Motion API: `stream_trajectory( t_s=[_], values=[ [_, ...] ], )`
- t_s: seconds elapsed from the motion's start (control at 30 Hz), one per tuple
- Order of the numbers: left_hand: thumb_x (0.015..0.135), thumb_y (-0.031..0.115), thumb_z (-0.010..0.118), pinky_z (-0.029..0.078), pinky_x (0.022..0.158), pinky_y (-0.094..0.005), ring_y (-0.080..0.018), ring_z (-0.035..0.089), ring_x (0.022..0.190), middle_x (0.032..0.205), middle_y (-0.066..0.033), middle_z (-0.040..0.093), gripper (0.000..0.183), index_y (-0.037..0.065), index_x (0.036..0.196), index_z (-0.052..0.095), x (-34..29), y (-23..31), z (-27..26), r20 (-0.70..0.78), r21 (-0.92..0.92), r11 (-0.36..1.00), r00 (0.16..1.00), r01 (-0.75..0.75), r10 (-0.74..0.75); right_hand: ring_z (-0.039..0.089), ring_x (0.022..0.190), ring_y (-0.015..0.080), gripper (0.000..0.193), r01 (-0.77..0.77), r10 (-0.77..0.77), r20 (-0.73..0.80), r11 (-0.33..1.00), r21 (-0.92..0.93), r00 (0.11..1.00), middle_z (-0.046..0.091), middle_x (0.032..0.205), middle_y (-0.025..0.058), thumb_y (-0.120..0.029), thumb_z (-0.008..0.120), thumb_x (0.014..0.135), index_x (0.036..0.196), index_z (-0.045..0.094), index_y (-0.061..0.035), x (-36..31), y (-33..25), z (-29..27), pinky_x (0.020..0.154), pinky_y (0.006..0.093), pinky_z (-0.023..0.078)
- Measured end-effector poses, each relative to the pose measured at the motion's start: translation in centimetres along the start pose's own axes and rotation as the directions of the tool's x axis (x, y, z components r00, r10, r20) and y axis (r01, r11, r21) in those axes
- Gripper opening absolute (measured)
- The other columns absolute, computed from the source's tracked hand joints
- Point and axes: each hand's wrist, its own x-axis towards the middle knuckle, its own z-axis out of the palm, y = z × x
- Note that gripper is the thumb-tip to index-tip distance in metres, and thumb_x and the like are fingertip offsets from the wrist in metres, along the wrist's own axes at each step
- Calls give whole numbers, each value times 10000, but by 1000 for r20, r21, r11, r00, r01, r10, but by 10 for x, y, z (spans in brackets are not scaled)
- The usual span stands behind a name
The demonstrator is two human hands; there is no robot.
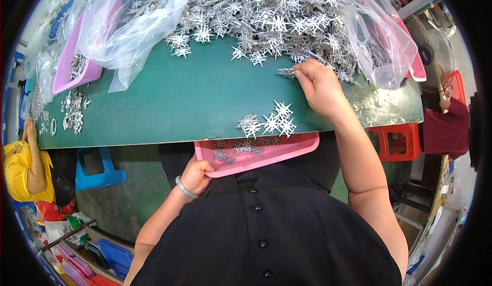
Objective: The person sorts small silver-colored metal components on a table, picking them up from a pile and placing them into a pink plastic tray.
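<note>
My left hand (196,176) grips the left end of a pink plastic basket (259,168), which sits on my lap against the table's front edge. Several silver star-shaped pieces lie inside it, partly hidden by the tabletop. Over the green table (179,94), my right hand (320,86) pinches a small silver star-shaped piece (286,72), seen nearly edge-on. A few loose silver stars (277,120) lie close to the edge, just above the basket. Behind my right hand spreads a big heap of silver stars (266,17).
Clear plastic bags (136,27) flank the heap, with a lilac basket (92,71) at left and a pink bin (417,68) at right. Small metal parts (74,113) lie on the left. People in yellow (25,171) and maroon (446,130) are at either side, near blue and red stools.
</note>
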Motion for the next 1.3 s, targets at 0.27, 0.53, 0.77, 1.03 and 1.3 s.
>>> stream_trajectory(
  t_s=[0.27,0.53,0.77,1.03,1.3],
  values=[
    [588,-137,376,412,905,-296,-234,485,1116,1243,-99,457,838,78,1386,241,2,-1,-7,45,-17,999,998,41,-40,588,789,350,170,-68,59,58,985,160,997,604,864,189,-120,536,853,897,622,19,-6,-3,-2,710,377,458],
    [572,-76,400,428,908,-348,-270,532,1035,1106,-141,536,600,-56,1169,452,-2,-1,0,3,11,1000,1000,-18,18,588,764,354,197,-183,145,219,970,162,965,604,792,205,-145,508,850,883,600,27,-10,-11,-8,693,387,453],
    [576,-66,401,428,912,-353,-273,532,1035,1104,-147,535,591,-59,1164,453,-3,-2,-1,-4,35,999,1000,-17,17,592,788,361,197,-150,101,273,975,165,957,612,804,208,-143,496,852,896,600,19,-15,-11,-9,711,390,458],
    [579,-62,394,420,924,-357,-280,531,1032,1116,-154,529,603,-63,1180,443,-9,-2,2,10,65,998,1000,-21,21,503,608,131,185,-106,50,287,978,182,956,553,656,70,-133,488,889,905,570,33,-22,-12,-8,576,285,422],
    [587,-86,399,424,911,-342,-265,529,1042,1126,-138,532,621,-48,1207,431,-11,-4,-2,19,36,999,1000,-20,20,514,612,136,178,-80,23,260,974,211,965,557,661,76,-120,491,884,910,572,36,-27,-13,-7,578,282,425]
  ],
)
